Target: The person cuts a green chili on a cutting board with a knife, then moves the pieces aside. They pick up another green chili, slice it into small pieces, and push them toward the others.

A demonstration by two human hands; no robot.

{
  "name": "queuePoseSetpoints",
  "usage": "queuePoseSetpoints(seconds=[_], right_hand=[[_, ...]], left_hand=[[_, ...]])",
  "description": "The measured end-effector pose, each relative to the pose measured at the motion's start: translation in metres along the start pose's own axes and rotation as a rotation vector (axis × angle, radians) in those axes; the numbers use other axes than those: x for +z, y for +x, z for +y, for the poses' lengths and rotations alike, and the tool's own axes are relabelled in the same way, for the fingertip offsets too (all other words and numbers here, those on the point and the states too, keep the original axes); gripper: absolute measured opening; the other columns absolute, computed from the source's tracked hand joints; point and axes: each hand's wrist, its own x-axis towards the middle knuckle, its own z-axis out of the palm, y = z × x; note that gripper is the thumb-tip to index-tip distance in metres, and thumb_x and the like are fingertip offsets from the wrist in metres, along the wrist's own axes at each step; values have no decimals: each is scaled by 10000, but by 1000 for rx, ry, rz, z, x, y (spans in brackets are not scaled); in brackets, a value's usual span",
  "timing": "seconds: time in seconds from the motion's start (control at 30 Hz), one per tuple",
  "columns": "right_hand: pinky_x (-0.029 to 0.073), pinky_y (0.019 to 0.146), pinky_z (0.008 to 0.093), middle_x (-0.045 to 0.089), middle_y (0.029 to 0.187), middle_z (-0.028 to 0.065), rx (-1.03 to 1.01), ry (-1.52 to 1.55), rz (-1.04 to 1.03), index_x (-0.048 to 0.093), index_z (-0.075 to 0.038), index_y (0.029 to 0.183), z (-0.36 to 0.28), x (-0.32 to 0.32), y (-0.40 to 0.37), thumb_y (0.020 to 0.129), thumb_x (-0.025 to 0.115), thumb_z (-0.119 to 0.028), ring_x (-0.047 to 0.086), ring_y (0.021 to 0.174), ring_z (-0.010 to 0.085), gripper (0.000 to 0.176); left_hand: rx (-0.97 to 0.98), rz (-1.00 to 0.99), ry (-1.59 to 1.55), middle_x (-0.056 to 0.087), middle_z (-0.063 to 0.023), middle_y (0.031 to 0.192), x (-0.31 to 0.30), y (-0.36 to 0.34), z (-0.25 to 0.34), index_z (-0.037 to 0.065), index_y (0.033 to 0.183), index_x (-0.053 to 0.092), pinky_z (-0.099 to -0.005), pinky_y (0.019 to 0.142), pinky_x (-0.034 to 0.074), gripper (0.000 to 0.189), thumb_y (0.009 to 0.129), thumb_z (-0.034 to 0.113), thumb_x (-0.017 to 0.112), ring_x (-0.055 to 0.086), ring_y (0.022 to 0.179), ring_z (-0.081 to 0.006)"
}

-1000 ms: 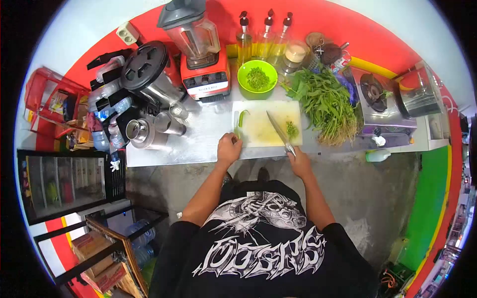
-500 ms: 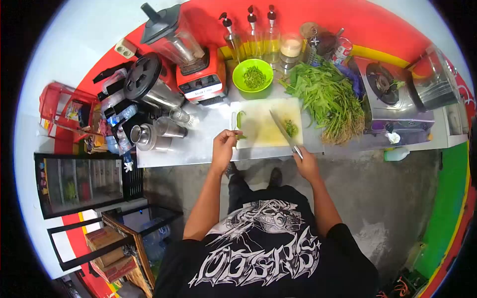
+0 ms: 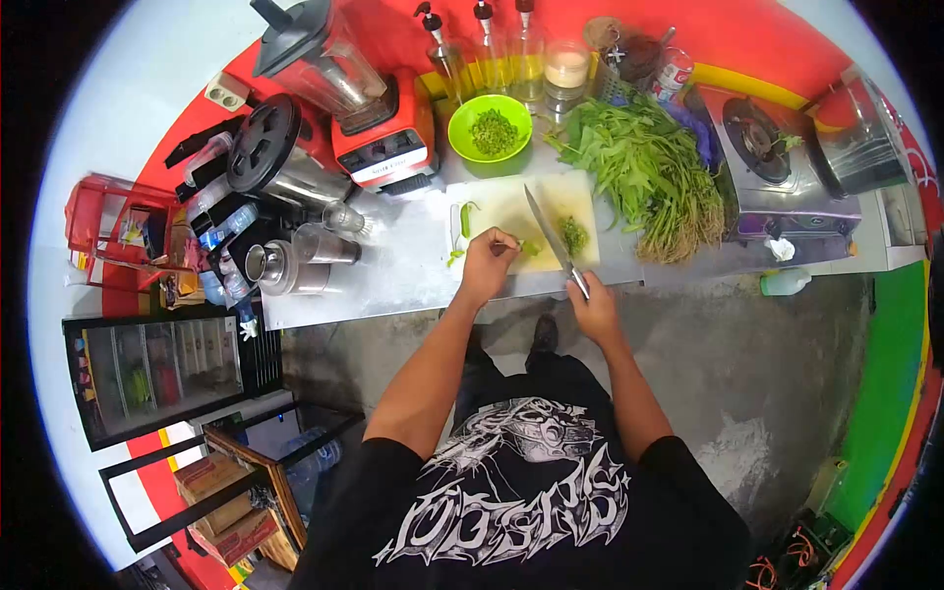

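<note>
My left hand [image 3: 489, 264] is closed in a pinch over the middle of the white cutting board [image 3: 511, 189]. It holds a slim green chili [image 3: 532, 248], whose tip pokes out toward the knife. The kitchen knife [image 3: 553, 232] has its handle in my right hand [image 3: 594, 303]; its blade slants up and left across the board, apart from the chili. Chopped green pieces [image 3: 573, 234] lie to the right of the blade. Another curved green chili [image 3: 465, 218] rests at the board's left side, with a small green bit below it.
Behind the board stands a lime-green bowl [image 3: 523, 128] of chopped greens. A leafy bundle [image 3: 629, 162] lies to the right, beside a gas stove [image 3: 787, 192]. A red blender [image 3: 383, 147], metal shakers [image 3: 280, 265] and pump bottles [image 3: 447, 69] line the left and back.
My left hand has moved right, from the board's left edge to its middle, bringing the chili near the knife. The knife stays in my right hand, slightly more upright. The view has shifted a little.
</note>
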Motion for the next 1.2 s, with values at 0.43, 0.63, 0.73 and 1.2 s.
queuePoseSetpoints(seconds=[0.43,0.63,0.73,1.2], right_hand=[[497,728,561,667,838,269,-92,-23,55,597,-28,1093,4,18,6,947,631,-280,642,847,499,293],[515,774,584,682,886,296,-46,-130,-18,598,-50,1159,8,17,9,953,606,-303,656,868,501,326],[525,779,577,687,888,289,24,-265,-80,592,-53,1198,3,14,10,955,602,-291,666,867,490,341],[533,810,573,702,901,271,21,-399,-158,542,-12,1215,-29,12,8,943,581,-247,691,874,471,361]], left_hand=[[159,95,467,709,-103,948,-5,-11,-6,18,919,702,-346,772,515,71,851,22,683,659,864,-211],[213,170,712,692,-159,991,-2,-13,-6,25,920,690,-414,821,514,137,786,-1,676,655,966,-341],[280,324,899,663,-167,1106,8,-23,15,38,1013,669,-455,911,473,274,748,-27,645,601,1085,-366],[493,-125,1069,581,-139,1331,30,-55,19,26,1343,570,-490,1040,402,599,767,137,689,521,1254,-322]])
